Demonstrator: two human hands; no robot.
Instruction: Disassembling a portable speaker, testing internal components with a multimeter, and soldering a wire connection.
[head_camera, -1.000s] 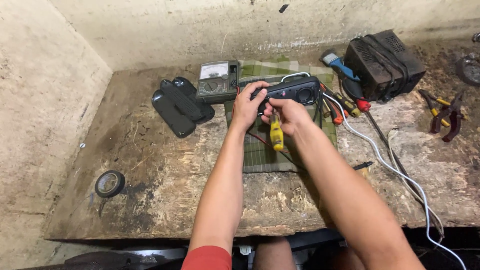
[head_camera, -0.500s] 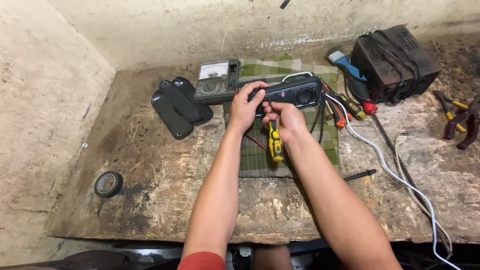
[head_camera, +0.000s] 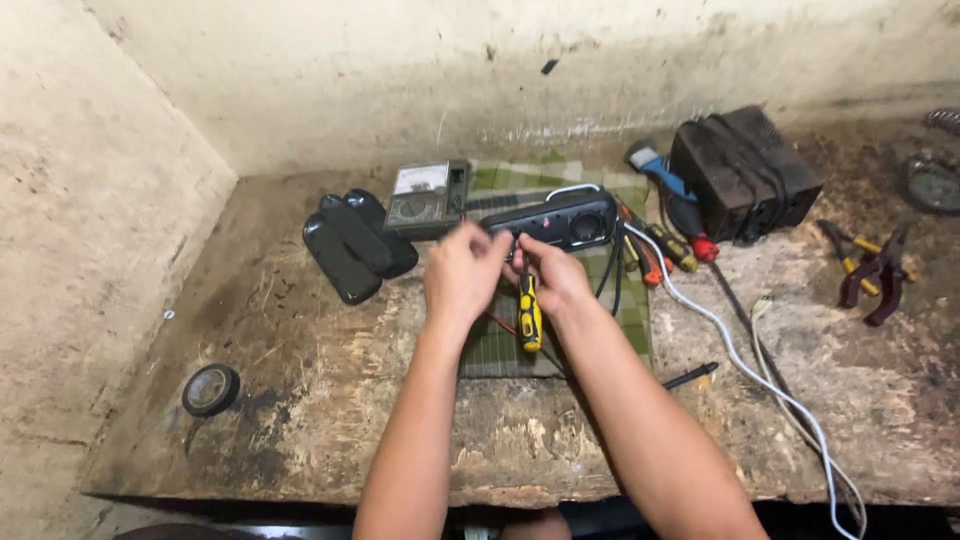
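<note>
Screwdriver, yellow-handled, is clamped in the right hand, now drawn back just short of the black device. Left hand has come off that device; whether its fingers pinch anything, I cannot tell.

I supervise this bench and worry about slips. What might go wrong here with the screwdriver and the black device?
The yellow-handled screwdriver hangs loosely under the right hand and may drop. Both hands, the left hand too, crowd the black device, so it might slide into the meter. Loose wires may snag.
</note>
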